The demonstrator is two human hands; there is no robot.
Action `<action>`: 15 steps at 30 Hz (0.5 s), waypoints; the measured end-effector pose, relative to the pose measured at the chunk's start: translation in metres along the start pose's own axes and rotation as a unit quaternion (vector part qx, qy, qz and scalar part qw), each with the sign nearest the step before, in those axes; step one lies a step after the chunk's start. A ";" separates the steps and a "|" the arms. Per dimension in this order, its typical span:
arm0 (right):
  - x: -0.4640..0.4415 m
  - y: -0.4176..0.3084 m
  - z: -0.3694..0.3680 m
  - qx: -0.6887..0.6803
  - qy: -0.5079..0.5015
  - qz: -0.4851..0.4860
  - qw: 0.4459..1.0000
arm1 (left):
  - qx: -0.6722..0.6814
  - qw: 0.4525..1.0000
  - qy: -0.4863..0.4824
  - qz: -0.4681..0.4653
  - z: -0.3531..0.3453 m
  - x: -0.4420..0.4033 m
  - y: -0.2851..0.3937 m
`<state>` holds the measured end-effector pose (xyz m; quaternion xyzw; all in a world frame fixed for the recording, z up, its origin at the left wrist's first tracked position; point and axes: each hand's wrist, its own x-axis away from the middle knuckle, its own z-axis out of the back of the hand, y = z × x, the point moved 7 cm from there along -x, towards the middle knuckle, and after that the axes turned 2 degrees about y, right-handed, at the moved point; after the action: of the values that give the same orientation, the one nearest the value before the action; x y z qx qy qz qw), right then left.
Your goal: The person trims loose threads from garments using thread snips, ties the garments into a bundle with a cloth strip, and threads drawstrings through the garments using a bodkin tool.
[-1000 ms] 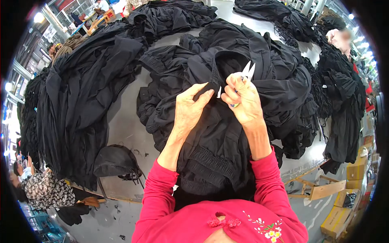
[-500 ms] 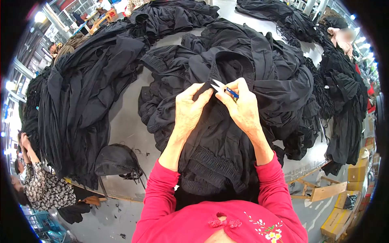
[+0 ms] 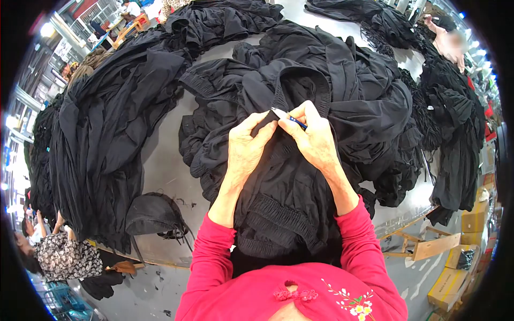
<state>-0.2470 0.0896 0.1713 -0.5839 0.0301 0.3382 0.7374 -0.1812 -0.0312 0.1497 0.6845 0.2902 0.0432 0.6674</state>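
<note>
The left hand [image 3: 247, 147] pinches the gathered elastic edge of a black garment [image 3: 304, 72], while the right hand [image 3: 315, 139] grips blue-handled thread snips [image 3: 297, 123], their blade tips at that edge. Heaped black garments [image 3: 115, 123] lie around on the grey table [image 3: 166, 147]. At the left, a co-worker in a floral-print top [image 3: 69, 257] raises both arms beside a heap; at the lower right stand a wooden stool [image 3: 436, 247] and cardboard boxes [image 3: 447, 286].
</note>
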 end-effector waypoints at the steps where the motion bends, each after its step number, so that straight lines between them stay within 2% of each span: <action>1: 0.000 0.001 0.000 -0.012 -0.009 -0.012 1.000 | 0.006 1.000 0.000 0.001 0.000 0.000 -0.001; 3: 0.001 0.005 -0.001 -0.026 -0.018 -0.026 0.999 | 0.012 1.000 -0.004 0.012 0.001 0.001 -0.004; 5: 0.001 0.012 0.000 -0.130 -0.006 -0.044 0.990 | 0.018 1.000 -0.007 0.022 0.002 0.000 -0.006; 8: -0.003 0.025 0.010 -0.357 -0.002 -0.122 0.926 | 0.044 0.998 -0.009 0.032 0.002 0.001 -0.007; 9: -0.002 0.023 0.007 -0.357 -0.003 -0.121 0.926 | 0.075 0.996 -0.009 0.039 0.001 0.002 -0.007; 10: 0.000 0.018 0.011 -0.269 0.056 -0.101 0.956 | 0.106 0.993 -0.007 0.044 0.000 0.001 -0.006; 11: 0.001 0.007 0.018 -0.178 0.114 -0.077 0.974 | 0.077 0.996 -0.011 0.048 -0.001 0.001 -0.008; 12: 0.002 -0.007 0.013 -0.097 0.077 -0.041 0.991 | 0.047 0.998 -0.012 0.048 0.000 0.001 -0.009; 13: 0.001 -0.014 0.005 -0.101 0.056 -0.008 0.993 | -0.022 0.998 -0.011 0.049 0.003 0.002 -0.008; 14: -0.002 -0.024 0.001 0.007 0.094 0.096 0.991 | -0.065 0.998 -0.024 -0.010 0.000 0.001 0.003; 15: -0.006 -0.025 -0.007 0.022 0.073 0.109 0.991 | -0.044 0.998 -0.045 -0.021 -0.001 0.000 -0.002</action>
<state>-0.2357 0.0787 0.1928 -0.5837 0.1551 0.3723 0.7047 -0.1822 -0.0303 0.1480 0.6495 0.2724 0.0113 0.7098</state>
